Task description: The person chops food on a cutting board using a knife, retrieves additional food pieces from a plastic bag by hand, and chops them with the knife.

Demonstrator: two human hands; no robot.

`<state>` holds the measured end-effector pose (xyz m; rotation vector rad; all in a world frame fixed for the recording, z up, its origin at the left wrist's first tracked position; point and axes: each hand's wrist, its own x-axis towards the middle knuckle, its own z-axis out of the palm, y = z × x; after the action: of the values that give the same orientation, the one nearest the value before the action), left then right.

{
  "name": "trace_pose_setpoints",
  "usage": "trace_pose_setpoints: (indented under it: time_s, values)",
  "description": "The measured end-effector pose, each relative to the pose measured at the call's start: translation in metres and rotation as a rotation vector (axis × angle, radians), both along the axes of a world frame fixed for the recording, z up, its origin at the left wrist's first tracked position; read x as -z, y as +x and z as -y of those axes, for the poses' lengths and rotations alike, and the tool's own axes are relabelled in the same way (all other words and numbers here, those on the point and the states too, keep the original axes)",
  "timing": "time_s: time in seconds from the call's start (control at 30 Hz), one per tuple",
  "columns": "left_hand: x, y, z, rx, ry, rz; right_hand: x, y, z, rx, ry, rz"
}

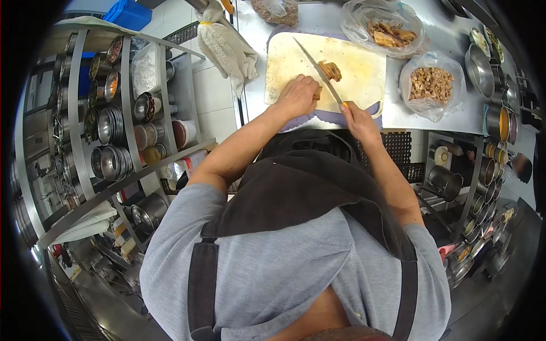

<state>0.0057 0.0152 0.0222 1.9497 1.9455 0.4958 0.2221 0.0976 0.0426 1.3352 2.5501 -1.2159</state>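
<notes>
A kitchen knife (316, 67) is held in the right hand (359, 121), whose fingers are closed around its yellow handle near the near edge of the cutting board (364, 71). The blade is laid slantwise over the board, its long axis running from the handle, at the near side, to the tip, which is pointed away from the body and to the left, close to the board's far left corner. The fingers of the left hand (298, 96) are bent over a brown food piece (317, 94) at the board's near left; whether it is pinched or only pressed down cannot be told. Brown sliced pieces (331, 71) are heaped just right of the blade, near the middle of the board. Open room is offered over the board's right part and, more narrowly, along its left side. The far right corner is crowded by a plastic bag of larger brown pieces (392, 34), while a bag of chopped pieces (431, 85) is set on the steel table (395, 113) just beyond the right edge. At the near side, a purple cloth (372, 109) is exposed from under the board, close to the table's edge. A towel (219, 45) is hung at the left.
</notes>
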Motion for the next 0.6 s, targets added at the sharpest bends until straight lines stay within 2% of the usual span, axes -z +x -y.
trace_pose_setpoints:
  time_s: [0.1, 0.2, 0.27, 0.3, 0.37, 0.6]
  values:
    - [0.006, 0.004, 0.009, -0.125, 0.006, 0.008, 0.003, 0.000, 0.001, -0.049, -0.010, 0.041]
    - [0.015, 0.005, 0.005, -0.250, 0.113, 0.046, 0.003, 0.003, -0.002, 0.027, -0.028, -0.014]
    - [0.021, 0.003, -0.001, -0.281, 0.192, 0.026, -0.009, 0.003, -0.006, 0.170, -0.198, 0.049]
    - [0.018, 0.003, -0.001, -0.289, 0.196, 0.029, -0.005, 0.005, -0.007, 0.163, -0.193, 0.052]
    - [0.013, 0.004, 0.001, -0.292, 0.152, 0.037, 0.009, 0.014, -0.007, 0.060, 0.038, -0.053]
    - [0.015, -0.003, 0.003, -0.292, 0.147, 0.074, -0.013, 0.001, 0.010, -0.080, 0.031, -0.034]
